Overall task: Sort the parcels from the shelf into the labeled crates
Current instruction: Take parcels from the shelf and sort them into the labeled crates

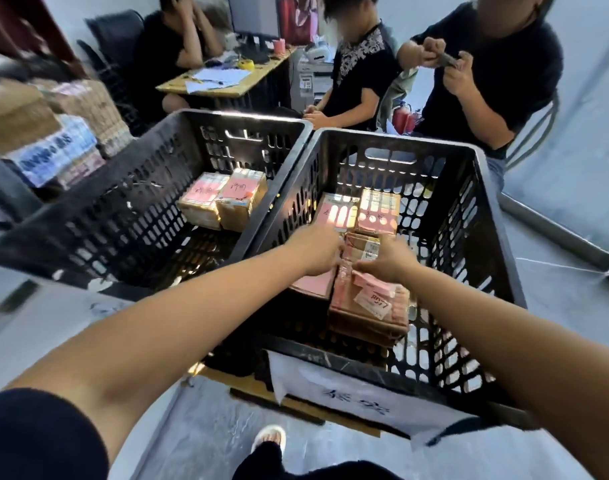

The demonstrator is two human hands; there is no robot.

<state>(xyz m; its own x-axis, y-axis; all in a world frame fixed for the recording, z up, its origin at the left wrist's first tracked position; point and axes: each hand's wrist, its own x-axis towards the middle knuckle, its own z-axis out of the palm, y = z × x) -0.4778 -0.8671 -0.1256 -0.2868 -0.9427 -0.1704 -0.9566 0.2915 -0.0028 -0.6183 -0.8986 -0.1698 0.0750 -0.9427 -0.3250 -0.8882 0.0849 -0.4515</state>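
Parcel (pixel 360 249): taped boxy cardboard | left hand (pixel 316 251), right hand (pixel 386 259) both grasping it | slotted black plastic crate (pixel 400 140)

Left crate (pixel 116 188) top open; parcels (pixel 223 199) fill far corner.

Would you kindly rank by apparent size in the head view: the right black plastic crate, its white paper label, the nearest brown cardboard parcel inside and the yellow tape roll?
1. right black plastic crate
2. white paper label
3. brown cardboard parcel
4. yellow tape roll, though it sits farthest away
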